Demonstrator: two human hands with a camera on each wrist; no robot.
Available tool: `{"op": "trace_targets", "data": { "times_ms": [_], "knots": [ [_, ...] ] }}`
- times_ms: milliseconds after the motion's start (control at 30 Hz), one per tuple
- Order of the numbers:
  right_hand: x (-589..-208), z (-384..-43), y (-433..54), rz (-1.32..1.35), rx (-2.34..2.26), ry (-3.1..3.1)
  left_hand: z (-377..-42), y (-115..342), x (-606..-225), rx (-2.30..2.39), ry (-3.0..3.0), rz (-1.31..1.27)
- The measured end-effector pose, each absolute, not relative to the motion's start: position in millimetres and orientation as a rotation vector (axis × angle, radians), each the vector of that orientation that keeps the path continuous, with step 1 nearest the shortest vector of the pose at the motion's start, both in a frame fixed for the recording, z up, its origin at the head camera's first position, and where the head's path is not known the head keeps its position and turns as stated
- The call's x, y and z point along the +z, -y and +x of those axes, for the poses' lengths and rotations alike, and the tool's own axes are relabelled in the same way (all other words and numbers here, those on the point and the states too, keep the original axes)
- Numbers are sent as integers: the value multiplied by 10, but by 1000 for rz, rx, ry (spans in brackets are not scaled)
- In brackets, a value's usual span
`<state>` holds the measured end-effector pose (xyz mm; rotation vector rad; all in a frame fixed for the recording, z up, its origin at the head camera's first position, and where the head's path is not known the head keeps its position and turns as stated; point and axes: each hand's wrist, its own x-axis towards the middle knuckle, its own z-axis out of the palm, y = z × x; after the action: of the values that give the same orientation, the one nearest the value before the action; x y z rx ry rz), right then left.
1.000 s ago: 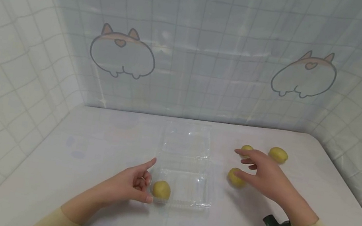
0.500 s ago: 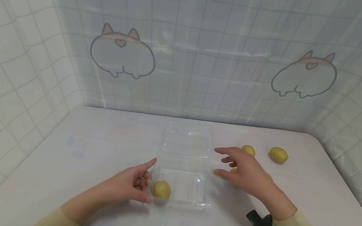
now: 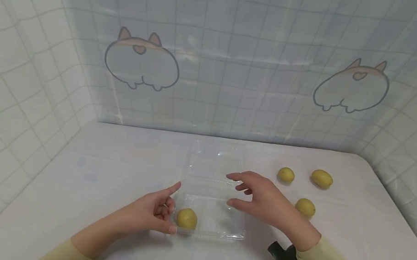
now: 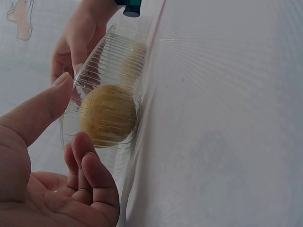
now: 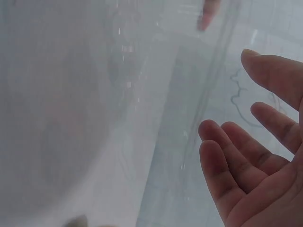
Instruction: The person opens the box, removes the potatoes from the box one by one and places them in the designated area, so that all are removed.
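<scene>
A clear plastic clamshell container (image 3: 218, 217) lies with its lid (image 3: 216, 159) folded back. One lemon (image 3: 186, 218) sits inside at its front left corner. My left hand (image 3: 145, 212) is at the container's left wall, index finger and thumb spread. In the left wrist view its fingertips (image 4: 87, 151) are close against the ribbed side by the lemon. My right hand (image 3: 267, 201) hovers over the container's right edge, holding nothing. In the right wrist view its fingers (image 5: 215, 161) are parted and loosely bent.
Three lemons lie to the right: a near one (image 3: 305, 207) beside the right wrist, a small one (image 3: 286, 175) behind it and a longer one (image 3: 321, 179) farther right. A grid-patterned curtain (image 3: 245, 62) encloses the back and sides of the white table (image 3: 125, 148).
My right hand has moved left from over the lemons to the container, without a lemon. The nearest loose lemon now lies farther right. My left hand has stayed in place.
</scene>
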<state>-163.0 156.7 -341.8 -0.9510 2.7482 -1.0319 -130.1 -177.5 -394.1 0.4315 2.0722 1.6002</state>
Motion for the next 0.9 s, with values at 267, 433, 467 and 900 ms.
{"op": "trace_targets", "data": {
  "times_ms": [267, 433, 467, 900],
  "knots": [
    [-3509, -1615, -1375, -1015, -1009, -2711, -1309, 1768, -3944, 1588, -2091, 434],
    [-3524, -1622, -1273, -1021, -1003, -2657, -1304, 1773, -3941, 1589, -2091, 432],
    [-3521, -1620, -1251, -1024, -999, -2648, -1301, 1774, -3940, 1588, -2092, 433],
    [-3616, -1610, -1012, -1126, -925, -2578, -1293, 1778, -3947, 1581, -2093, 449]
  ]
}}
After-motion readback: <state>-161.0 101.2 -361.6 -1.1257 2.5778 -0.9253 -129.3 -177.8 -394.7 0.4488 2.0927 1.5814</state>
